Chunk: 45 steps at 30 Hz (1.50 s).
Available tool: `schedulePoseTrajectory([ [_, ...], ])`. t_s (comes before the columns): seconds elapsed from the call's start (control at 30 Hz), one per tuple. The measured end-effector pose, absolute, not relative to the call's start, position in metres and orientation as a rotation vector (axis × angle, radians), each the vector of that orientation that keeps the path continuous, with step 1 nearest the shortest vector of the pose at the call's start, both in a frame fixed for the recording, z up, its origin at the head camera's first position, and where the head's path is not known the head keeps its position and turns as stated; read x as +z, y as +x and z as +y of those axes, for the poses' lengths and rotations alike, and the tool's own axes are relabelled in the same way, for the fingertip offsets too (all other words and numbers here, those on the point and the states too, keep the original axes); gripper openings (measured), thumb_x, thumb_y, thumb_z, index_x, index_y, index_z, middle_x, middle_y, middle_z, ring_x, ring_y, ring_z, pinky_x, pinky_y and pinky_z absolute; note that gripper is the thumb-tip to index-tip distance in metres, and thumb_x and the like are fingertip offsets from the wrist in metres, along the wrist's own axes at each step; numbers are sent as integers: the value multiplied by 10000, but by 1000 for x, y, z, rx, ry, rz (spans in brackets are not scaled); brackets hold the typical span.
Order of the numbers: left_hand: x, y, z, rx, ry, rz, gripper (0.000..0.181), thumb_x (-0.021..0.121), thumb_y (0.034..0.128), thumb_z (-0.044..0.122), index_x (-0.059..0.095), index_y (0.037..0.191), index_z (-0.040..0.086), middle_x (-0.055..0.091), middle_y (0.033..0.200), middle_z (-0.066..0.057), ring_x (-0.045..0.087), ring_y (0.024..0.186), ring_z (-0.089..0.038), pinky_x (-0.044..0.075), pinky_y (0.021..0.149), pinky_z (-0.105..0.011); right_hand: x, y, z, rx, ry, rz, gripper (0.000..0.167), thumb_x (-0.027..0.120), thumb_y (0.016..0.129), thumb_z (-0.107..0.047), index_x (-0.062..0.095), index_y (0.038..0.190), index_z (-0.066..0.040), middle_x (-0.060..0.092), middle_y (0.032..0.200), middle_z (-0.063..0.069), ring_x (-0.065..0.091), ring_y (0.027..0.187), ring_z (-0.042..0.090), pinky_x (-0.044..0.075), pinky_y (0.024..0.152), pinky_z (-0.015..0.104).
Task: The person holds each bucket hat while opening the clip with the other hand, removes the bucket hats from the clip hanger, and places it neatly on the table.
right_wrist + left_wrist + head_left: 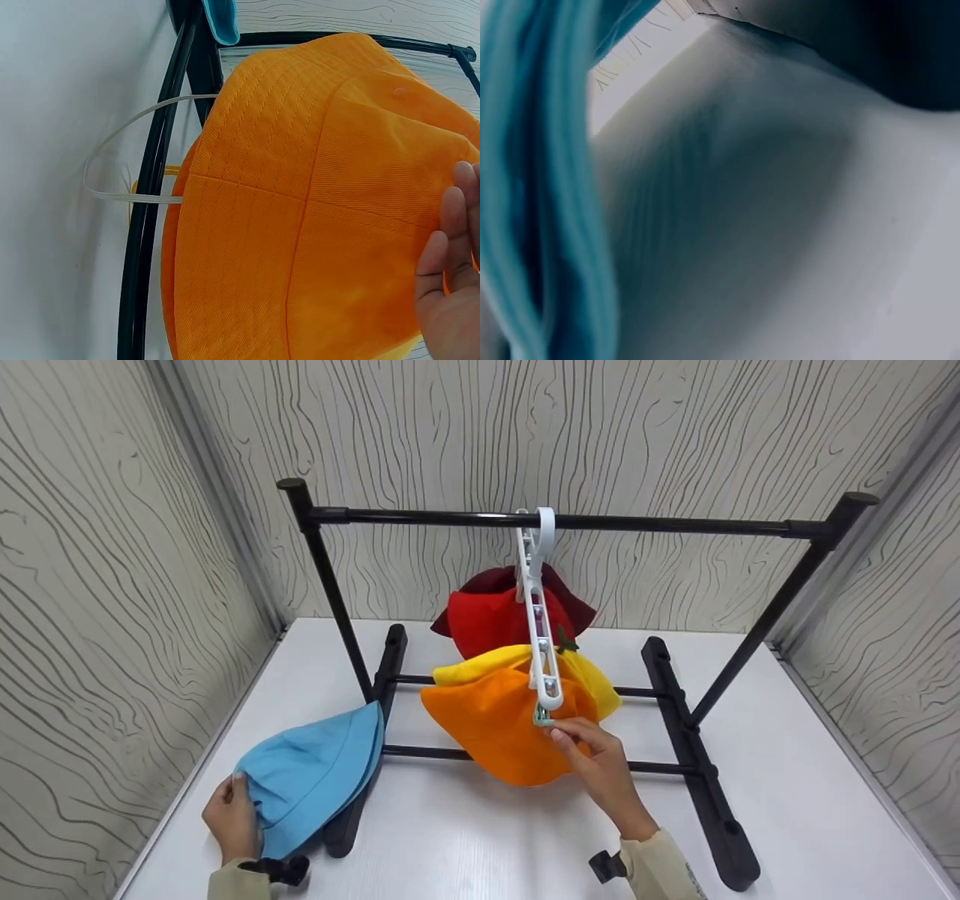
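My left hand [234, 819] grips a light blue bucket hat [315, 769] by its crown, at the left of the rack; in the left wrist view the hat's brim [570, 187] fills the left side. With thumb and forefinger, my right hand [596, 761] pinches a small pale green clip [542, 715] at the near end of a white hanger [541, 637]. Just below that clip hangs an orange hat [495, 720], its elastic strap [94, 169] looping out in the right wrist view. The other right fingers [454, 225] lie beside the orange fabric.
The hanger hooks over the top bar [427, 517] of a black rack. Behind the orange hat hang a yellow hat [476, 663], a red hat [480, 619] and a dark red hat [487, 580]. The rack's feet [705, 787] stand on a white table [442, 832] between patterned walls [375, 435].
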State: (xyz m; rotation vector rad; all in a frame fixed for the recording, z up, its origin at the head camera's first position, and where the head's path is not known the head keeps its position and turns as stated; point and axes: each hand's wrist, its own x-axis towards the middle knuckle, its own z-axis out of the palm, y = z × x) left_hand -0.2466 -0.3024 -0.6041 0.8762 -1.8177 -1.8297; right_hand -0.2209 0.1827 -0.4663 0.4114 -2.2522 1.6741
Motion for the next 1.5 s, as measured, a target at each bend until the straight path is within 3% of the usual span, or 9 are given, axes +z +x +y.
schedulePoseTrajectory([
  [0.57,-603,-249,-307,-1804,984,-1697,529,379,1026,307,404,1404,-62,423,1435,-257,406,1346,-366,378,1110,-397,-466,-222,184,1675,421,-2234,171,622,921,-88,732,1051,-94,689,1008,53,579,891,76,491,828,141],
  [1.13,-606,-249,-305,-1771,947,-1799,560,360,1029,311,381,1396,-112,391,1435,-326,371,1359,-422,328,1128,-473,-467,-222,185,1671,456,-2211,165,632,913,-80,734,1043,-82,692,990,69,569,852,89,489,784,145],
  [1.5,-606,-249,-303,-1754,943,-1750,545,392,1018,315,333,1474,22,312,1534,-204,301,1421,-337,281,1170,-399,-467,-220,186,1647,466,-2205,172,628,911,-62,729,1049,-71,692,993,73,584,872,73,495,810,132],
])
